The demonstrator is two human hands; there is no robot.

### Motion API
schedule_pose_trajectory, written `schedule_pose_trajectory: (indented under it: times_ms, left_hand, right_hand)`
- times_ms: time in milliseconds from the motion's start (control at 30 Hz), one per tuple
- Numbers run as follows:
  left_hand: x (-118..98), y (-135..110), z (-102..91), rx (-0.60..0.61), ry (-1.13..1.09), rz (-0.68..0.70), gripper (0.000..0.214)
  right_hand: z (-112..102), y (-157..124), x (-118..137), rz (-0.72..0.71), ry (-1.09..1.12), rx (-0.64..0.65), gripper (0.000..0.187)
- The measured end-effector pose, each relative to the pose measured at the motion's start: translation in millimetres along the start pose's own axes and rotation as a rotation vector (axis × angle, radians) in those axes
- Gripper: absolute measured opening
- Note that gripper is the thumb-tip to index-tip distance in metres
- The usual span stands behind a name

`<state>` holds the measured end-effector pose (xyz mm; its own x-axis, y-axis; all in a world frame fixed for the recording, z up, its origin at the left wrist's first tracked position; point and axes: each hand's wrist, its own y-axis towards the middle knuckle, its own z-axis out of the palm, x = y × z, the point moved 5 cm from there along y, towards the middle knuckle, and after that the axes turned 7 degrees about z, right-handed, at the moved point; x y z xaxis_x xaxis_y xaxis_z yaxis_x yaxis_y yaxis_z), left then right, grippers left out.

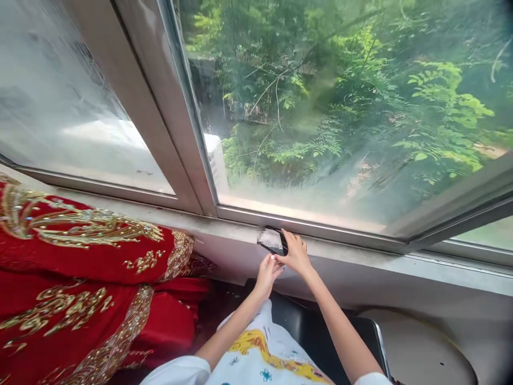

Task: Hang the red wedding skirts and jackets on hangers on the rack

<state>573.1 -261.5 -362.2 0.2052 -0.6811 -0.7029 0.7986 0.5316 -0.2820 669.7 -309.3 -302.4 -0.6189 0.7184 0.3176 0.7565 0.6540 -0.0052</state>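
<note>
Over the windowsill (360, 255), right hand (296, 254) is clamped on the right end of a dark-edged slab (274, 241), phone-like, pale face toward the wearer; cannot tell if it touches the sill. Left hand (266, 276), on the sill's near side, has fingertips gathered at the slab's near edge, by the right thumb; contact, or anything pinched there, cannot tell. Step in hand looks like two-handed handling of the slab. Next move calls for, as a judgement, steady right grip and fine left fingertip control just above the sill. Left along the sill, near side: red cloth (80, 235), gold embroidery. Below sill: black seat-like item (308, 323). Beyond sill: window frame (192, 171), green foliage (449, 107).
</note>
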Motion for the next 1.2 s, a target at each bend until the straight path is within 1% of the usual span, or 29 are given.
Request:
schedule_pose_trajectory:
  times_ms: [100,267,367,433,500,567,633,700,767,867,933,1000,1033,1100,1200]
  left_hand:
    - [-2,3,-2.6,-0.032,-0.014,0.01,0.042]
    - [-7,7,-7.4,-0.066,0.008,0.025,0.039]
    - [-9,8,-7.9,-0.076,0.003,0.042,0.036]
    - [-10,8,-8.4,-0.09,-0.039,0.059,0.035]
    - [-11,9,-10.8,-0.103,-0.066,0.064,0.034]
    - [-14,11,-16.4,-0.12,-0.042,0.065,0.036]
    - [-18,14,-24.6,-0.131,0.027,0.065,0.043]
    - [-23,15,-31.7,-0.112,0.106,0.059,0.046]
    - [-27,13,-34.9,-0.058,0.176,0.046,0.046]
    - [-35,4,-34.7,-0.015,0.225,0.042,0.044]
    - [-41,-3,-32.2,-0.014,0.226,0.04,0.043]
    - [-50,-9,-28.1,-0.005,0.23,0.044,0.042]
    - [-55,-11,-25.6,0.006,0.239,0.054,0.041]
    - [-68,-16,-20.4,0.038,0.272,0.088,0.039]
    - [-84,-22,-13.8,0.098,0.344,0.142,0.037]
  right_hand:
    - [-3,3,1,0.004,0.017,0.024,0.082]
    - [1,10,9,0.043,0.083,0.077,0.083]
    - [2,9,13,0.095,0.153,0.063,0.08]
    - [0,3,11,0.128,0.217,0.036,0.08]
    - [0,-3,5,0.134,0.352,0.036,0.08]
    - [2,-10,-6,0.137,0.583,0.086,0.075]
    - [9,-17,-18,0.176,0.809,0.138,0.067]
    - [19,-26,-28,0.243,0.943,0.173,0.064]
    - [30,-36,-28,0.268,1.042,0.234,0.07]
    - [35,-52,-15,0.181,1.238,0.347,0.084]
    - [30,-61,-5,0.093,1.307,0.4,0.091]
    - [22,-67,2,0.036,1.327,0.427,0.091]
    - [17,-68,5,0.021,1.342,0.418,0.09]
    - [9,-68,9,0.017,1.381,0.363,0.086]
    - [5,-66,14,0.092,1.396,0.255,0.082]
